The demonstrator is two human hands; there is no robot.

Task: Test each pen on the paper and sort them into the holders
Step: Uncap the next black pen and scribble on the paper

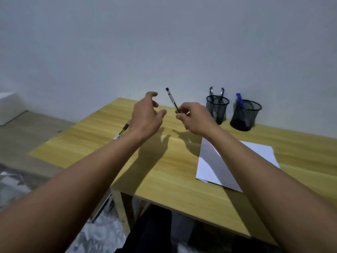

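My right hand (196, 118) pinches a clear pen with a black cap (171, 99), held upright and tilted left above the wooden table (164, 170). Just left of the pen, my left hand (146, 115) hovers with fingers spread and holds nothing. Another pen (121, 132) lies on the table, partly hidden behind my left wrist. White paper (215, 167) lies at the right, partly under my right forearm. Two black mesh holders stand at the back: the left holder (217, 109) has two dark pens, the right holder (245, 115) has a blue pen.
A grey wall rises right behind the table. A white box (11, 108) sits on a low ledge at the far left. The table's near edge and a leg (125, 210) are below my arms, with my dark-clothed legs underneath.
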